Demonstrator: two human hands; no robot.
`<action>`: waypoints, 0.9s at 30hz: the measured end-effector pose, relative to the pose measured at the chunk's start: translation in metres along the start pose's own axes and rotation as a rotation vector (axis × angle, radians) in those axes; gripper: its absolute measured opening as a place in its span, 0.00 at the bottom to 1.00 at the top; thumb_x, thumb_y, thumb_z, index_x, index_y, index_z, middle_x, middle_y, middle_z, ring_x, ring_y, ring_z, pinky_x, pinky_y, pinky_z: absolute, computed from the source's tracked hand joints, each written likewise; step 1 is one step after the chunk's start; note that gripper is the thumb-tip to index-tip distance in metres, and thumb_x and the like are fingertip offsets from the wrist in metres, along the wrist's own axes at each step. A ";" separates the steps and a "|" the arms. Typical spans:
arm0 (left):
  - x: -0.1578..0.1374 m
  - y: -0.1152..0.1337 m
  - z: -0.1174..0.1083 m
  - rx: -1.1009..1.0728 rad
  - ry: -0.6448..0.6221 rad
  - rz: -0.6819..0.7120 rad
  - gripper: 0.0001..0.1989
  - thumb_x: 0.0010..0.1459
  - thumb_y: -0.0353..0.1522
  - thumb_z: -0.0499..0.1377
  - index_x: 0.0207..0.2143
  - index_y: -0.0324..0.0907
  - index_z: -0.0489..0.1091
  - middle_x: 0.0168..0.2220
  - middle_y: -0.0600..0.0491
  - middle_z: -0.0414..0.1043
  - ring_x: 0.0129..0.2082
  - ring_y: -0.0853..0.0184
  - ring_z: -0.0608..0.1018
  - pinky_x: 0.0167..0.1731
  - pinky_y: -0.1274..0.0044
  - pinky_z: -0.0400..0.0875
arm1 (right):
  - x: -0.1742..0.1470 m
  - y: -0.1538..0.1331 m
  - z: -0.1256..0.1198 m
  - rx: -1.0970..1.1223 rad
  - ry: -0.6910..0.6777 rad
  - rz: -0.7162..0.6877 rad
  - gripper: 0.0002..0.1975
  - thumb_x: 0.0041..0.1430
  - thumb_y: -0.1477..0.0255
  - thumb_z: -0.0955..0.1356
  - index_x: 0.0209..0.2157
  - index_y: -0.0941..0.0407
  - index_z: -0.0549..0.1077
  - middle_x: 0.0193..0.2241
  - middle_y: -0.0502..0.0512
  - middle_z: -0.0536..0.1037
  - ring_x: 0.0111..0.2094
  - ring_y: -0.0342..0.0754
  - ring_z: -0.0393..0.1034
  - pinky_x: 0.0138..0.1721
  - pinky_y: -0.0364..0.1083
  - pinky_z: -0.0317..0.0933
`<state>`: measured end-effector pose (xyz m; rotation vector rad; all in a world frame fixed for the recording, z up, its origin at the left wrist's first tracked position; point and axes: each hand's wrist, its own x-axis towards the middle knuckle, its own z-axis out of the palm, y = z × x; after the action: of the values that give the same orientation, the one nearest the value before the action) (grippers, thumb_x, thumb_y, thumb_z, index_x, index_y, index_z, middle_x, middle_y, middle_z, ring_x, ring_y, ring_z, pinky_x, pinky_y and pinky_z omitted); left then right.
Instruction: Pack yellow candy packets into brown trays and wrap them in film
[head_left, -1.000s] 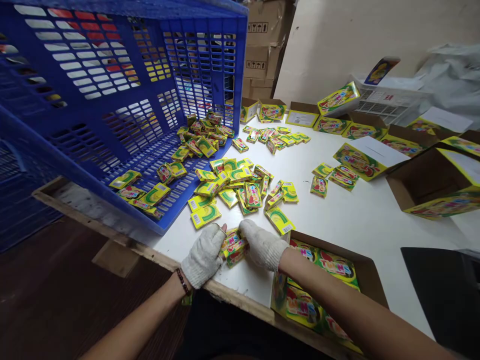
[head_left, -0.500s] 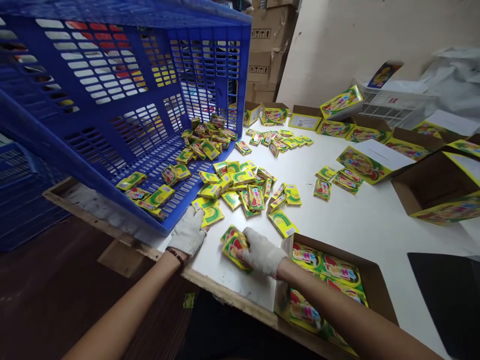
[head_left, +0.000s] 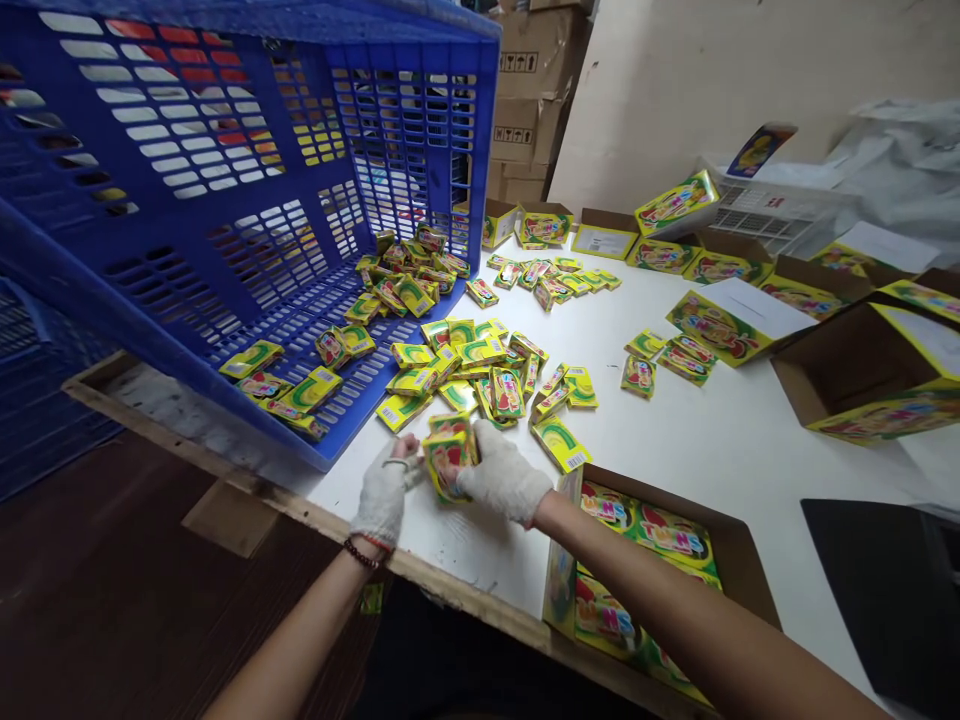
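My right hand (head_left: pixel 508 472), in a white fingerless-tip glove, grips a small stack of yellow-green candy boxes (head_left: pixel 448 452) above the table's near edge. Just left of that stack is my left hand (head_left: pixel 384 492), gloved too, its fingers partly curled and apart with nothing visible in them. Whether its fingertips touch the stack is hard to tell. Beyond both hands lies a loose pile of similar candy boxes (head_left: pixel 480 352). Under my right forearm, an open display carton (head_left: pixel 561 585) holds larger TWINS-printed packs (head_left: pixel 675 532).
A blue plastic crate (head_left: pixel 296 205) lies on its side at the left, with more small boxes inside. Several printed cartons (head_left: pixel 716 328) stand along the back and right. A dark flat panel (head_left: pixel 874 590) lies at right; stacked brown boxes (head_left: pixel 525 140) stand behind.
My right hand has moved slightly left and up with its stack, which looks thicker. My left hand has drawn back from the table boxes, and one that lay by its fingers is gone from there.
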<state>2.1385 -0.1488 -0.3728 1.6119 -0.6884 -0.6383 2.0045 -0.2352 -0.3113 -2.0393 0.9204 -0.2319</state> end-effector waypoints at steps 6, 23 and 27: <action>-0.003 0.002 0.005 -0.004 0.070 0.113 0.22 0.60 0.42 0.54 0.51 0.39 0.69 0.54 0.44 0.70 0.56 0.59 0.71 0.59 0.65 0.63 | -0.021 -0.008 0.012 -0.560 -0.015 -0.241 0.41 0.45 0.65 0.75 0.59 0.59 0.59 0.51 0.66 0.68 0.50 0.61 0.65 0.50 0.57 0.60; -0.021 0.017 0.026 -0.335 0.093 -0.094 0.36 0.60 0.57 0.40 0.56 0.42 0.61 0.56 0.41 0.67 0.54 0.62 0.73 0.51 0.71 0.71 | -0.029 -0.015 -0.036 -0.380 -0.046 -0.127 0.25 0.58 0.62 0.68 0.54 0.58 0.65 0.48 0.62 0.71 0.46 0.54 0.68 0.47 0.52 0.63; -0.042 0.034 0.041 -0.398 0.007 -0.138 0.30 0.56 0.53 0.54 0.52 0.42 0.66 0.55 0.43 0.69 0.55 0.60 0.73 0.55 0.68 0.68 | -0.083 0.006 -0.120 -0.101 -0.116 -0.070 0.23 0.61 0.61 0.66 0.55 0.56 0.66 0.47 0.56 0.73 0.45 0.50 0.68 0.47 0.48 0.62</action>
<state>2.0775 -0.1487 -0.3435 1.2968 -0.4140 -0.8144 1.8862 -0.2567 -0.2293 -2.1563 0.8040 -0.1060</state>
